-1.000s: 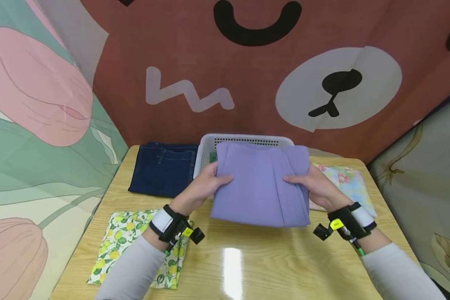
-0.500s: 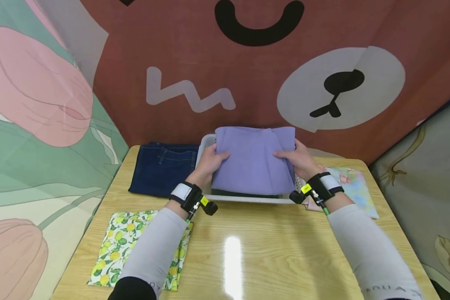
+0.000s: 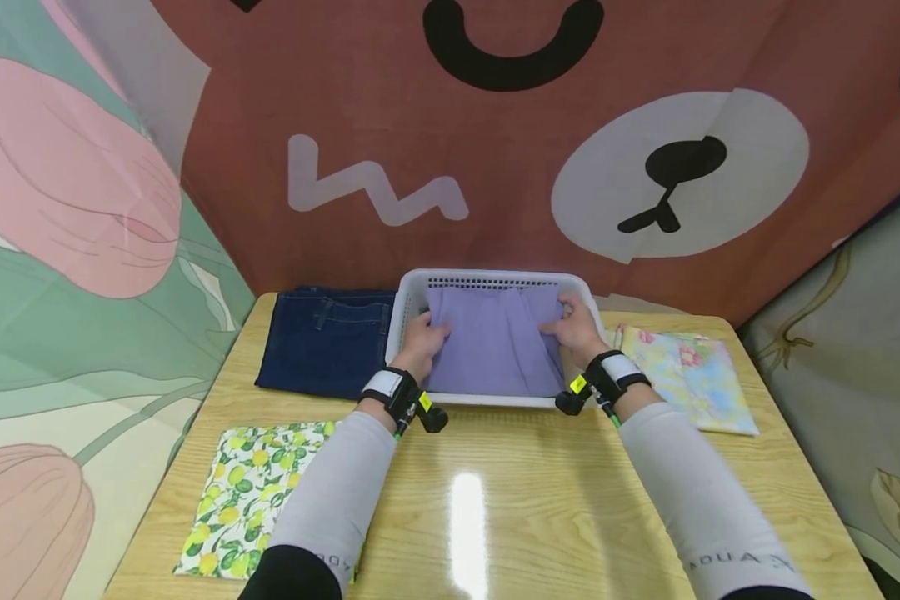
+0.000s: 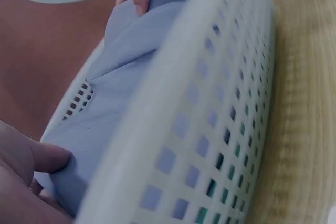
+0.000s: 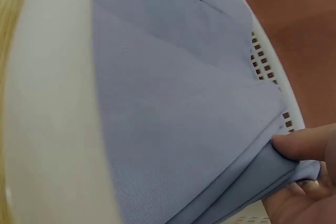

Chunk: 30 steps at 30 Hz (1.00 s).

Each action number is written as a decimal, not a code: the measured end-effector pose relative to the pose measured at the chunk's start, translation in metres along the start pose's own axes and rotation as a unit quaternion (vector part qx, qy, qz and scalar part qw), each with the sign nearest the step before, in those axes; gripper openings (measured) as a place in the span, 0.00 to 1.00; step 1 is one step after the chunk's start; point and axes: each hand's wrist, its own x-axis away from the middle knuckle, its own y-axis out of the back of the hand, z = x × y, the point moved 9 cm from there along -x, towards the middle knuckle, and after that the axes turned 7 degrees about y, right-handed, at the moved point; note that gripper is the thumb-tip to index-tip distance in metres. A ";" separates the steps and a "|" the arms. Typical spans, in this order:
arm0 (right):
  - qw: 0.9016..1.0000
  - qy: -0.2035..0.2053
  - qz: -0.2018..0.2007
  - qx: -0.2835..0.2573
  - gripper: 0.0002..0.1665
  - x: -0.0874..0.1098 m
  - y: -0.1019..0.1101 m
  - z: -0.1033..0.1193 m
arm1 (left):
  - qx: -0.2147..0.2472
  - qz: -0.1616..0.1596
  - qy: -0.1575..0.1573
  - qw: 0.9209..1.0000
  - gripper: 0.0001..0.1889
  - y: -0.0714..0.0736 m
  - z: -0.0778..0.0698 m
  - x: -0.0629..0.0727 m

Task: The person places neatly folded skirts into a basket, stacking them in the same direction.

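Observation:
A folded purple cloth garment (image 3: 495, 342) lies inside the white perforated plastic basket (image 3: 495, 400), below the level of its rim. At the garment's left edge my left hand (image 3: 422, 343) pinches it, thumb on top and fingers beneath. My right hand (image 3: 576, 329) grips the opposite edge the same way; in the right wrist view its thumb (image 5: 302, 144) presses on the folded layers. Through the holes of the basket wall (image 4: 210, 124) in the left wrist view, something green shows under the purple fabric.
Folded dark blue jeans (image 3: 328, 342) lie against the basket's left side. A lemon-print folded cloth (image 3: 251, 500) sits at the front left, partly under my left forearm. To the right is a pastel floral folded cloth (image 3: 690, 375). Patterned curtains (image 3: 375, 100) stand behind the wooden table (image 3: 540, 517).
Both hands have moved forward and down with the purple garment, from in front of and above the basket to inside it. The basket's back rim shows again.

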 end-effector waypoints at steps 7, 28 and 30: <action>0.994 0.024 0.006 0.110 0.50 0.002 -0.006 0.000 | -0.078 -0.026 -0.003 0.997 0.32 0.005 0.005 -0.001; 0.946 0.218 -0.069 0.232 0.21 0.063 0.102 0.014 | -0.332 -0.097 -0.297 0.890 0.30 -0.054 -0.031 0.080; 0.941 0.214 -0.100 0.244 0.21 0.069 0.125 0.006 | -0.359 -0.080 -0.341 0.865 0.31 -0.073 -0.032 0.098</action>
